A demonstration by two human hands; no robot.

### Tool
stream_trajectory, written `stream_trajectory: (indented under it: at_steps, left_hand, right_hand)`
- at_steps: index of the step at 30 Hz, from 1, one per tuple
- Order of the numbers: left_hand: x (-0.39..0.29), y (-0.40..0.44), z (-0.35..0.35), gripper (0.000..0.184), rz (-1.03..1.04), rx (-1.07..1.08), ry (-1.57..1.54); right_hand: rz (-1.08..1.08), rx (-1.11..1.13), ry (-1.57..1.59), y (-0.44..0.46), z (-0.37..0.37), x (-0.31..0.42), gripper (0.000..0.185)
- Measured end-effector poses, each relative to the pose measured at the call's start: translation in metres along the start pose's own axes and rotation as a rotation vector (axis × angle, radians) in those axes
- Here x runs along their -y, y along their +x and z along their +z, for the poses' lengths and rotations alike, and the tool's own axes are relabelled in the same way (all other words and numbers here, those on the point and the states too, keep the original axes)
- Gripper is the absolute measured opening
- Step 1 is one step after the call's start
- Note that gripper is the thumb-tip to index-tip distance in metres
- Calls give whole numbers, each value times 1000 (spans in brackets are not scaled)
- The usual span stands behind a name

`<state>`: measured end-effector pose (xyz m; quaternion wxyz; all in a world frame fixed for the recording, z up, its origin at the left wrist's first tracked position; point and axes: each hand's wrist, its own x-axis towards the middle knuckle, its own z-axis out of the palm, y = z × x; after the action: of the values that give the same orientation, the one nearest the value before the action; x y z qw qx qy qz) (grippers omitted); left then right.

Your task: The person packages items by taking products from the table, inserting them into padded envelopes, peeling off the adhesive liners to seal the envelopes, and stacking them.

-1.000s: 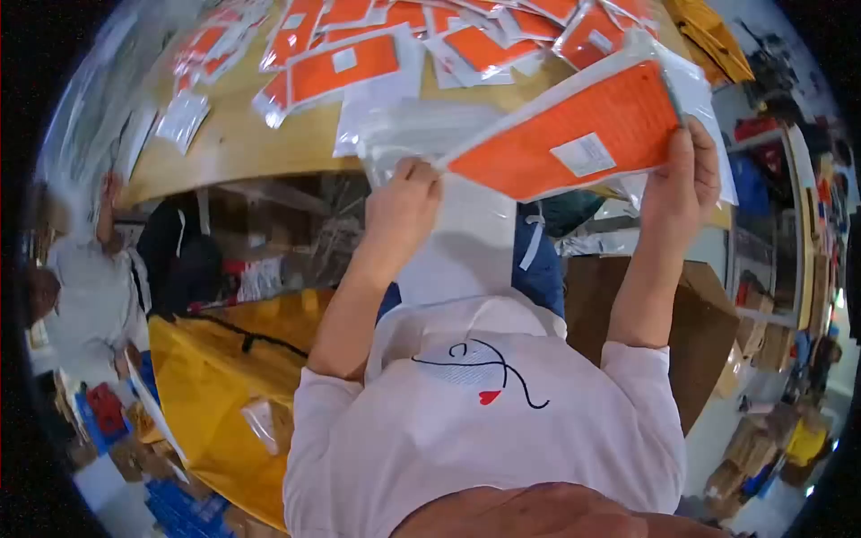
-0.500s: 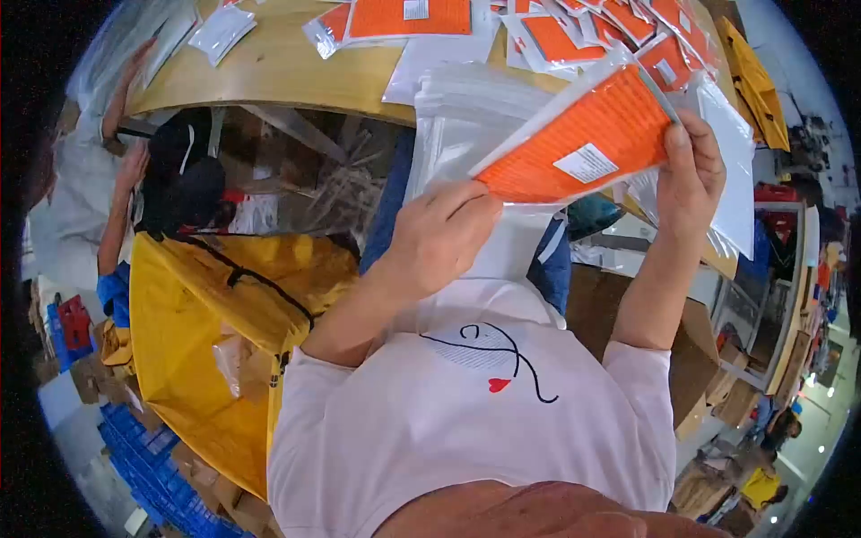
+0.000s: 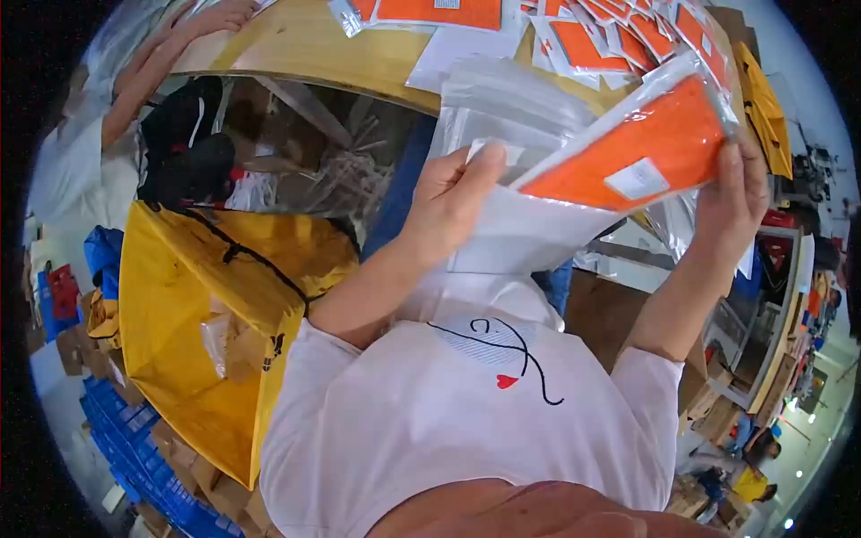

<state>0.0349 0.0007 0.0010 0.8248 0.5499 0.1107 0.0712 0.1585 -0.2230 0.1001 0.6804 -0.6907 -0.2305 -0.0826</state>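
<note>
My right hand (image 3: 737,184) grips the right edge of an orange packet (image 3: 659,134) in a clear sleeve, which bears a small white label (image 3: 637,179). The packet tilts up to the right. Close to its lower left corner, my left hand (image 3: 457,193) is closed, with a small whitish piece between thumb and fingers. Clear plastic bags (image 3: 502,112) lie in a stack below and behind the packet, from the table edge toward my lap. More orange packets (image 3: 587,45) are spread over the wooden table (image 3: 332,45).
A yellow bag (image 3: 179,305) with a black cord stands open at the left. Another person's arms (image 3: 148,81) reach over the table at the upper left. Blue crates (image 3: 148,457) are at the lower left, a brown box (image 3: 596,309) right of my lap.
My left hand has come away from the packet's lower corner and now pinches a small whitish piece. My right hand and the packet have shifted right. The other person's arms now reach over the table.
</note>
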Motion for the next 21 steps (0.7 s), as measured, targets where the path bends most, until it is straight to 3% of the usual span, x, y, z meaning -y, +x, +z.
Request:
stream_trajectory:
  at_steps: [2, 6, 14, 16, 19, 21]
  left_hand:
    - [-1, 2, 7, 23, 10, -28, -112]
    - [12, 11, 8, 25, 25, -47, -373]
    - [22, 3, -3, 26, -111, 71, -81]
    - [18, 3, 1, 27, -109, 111, 66]
    - [23, 15, 3, 29, -122, 11, -155]
    - [31, 20, 1, 31, -146, -98, -374]
  right_hand:
    - [1, -111, 113, 7, 0, 3, 22]
    - [-1, 139, -149, -8, 0, 3, 24]
    - [252, 361, -322, -11, -11, 2, 22]
    - [126, 771, -533, -15, 0, -9, 20]
    - [165, 739, -634, -39, 32, -16, 20]
    - [-396, 481, -964, -49, 44, -18, 23]
